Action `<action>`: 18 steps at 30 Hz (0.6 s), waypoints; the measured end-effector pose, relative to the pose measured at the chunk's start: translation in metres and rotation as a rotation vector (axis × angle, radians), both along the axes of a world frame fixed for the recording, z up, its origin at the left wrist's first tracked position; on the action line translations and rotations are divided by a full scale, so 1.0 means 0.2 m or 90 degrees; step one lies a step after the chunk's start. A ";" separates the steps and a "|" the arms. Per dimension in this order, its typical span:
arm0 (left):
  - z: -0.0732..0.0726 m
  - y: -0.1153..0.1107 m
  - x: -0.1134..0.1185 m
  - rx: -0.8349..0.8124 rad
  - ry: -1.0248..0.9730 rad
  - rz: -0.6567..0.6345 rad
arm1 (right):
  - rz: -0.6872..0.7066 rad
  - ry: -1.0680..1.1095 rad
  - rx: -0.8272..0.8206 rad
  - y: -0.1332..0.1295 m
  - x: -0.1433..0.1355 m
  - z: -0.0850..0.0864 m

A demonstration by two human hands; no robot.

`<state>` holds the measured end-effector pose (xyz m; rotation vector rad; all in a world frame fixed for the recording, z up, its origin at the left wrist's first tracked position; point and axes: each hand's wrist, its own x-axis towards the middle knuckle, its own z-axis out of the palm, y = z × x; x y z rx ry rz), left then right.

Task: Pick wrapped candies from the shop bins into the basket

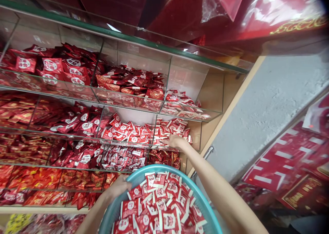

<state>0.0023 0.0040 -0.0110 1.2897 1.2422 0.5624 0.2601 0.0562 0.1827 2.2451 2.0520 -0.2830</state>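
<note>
A teal plastic basket (212, 210) full of small red-and-white candy packets (160, 193) is at the bottom of the view. My left hand (119, 186) grips its left rim, with the fingers curled over the edge. My right hand (176, 141) reaches into a glass shelf compartment at the right end of a middle row. Its fingers stretch leftward over the red-and-white packets (169, 127) lying there and touch them; the fingertips are partly lost among the packets.
Glass-fronted shelves (159, 145) hold rows of red, dark red and orange packets (36, 175), split by clear dividers. Large red bags (205, 18) overhang from above. A grey wall (246, 114) and hanging red-and-white goods (280, 158) stand on the right.
</note>
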 end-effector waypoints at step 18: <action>-0.04 0.02 -0.01 0.012 0.006 -0.015 | 0.054 0.023 -0.203 0.10 0.03 0.09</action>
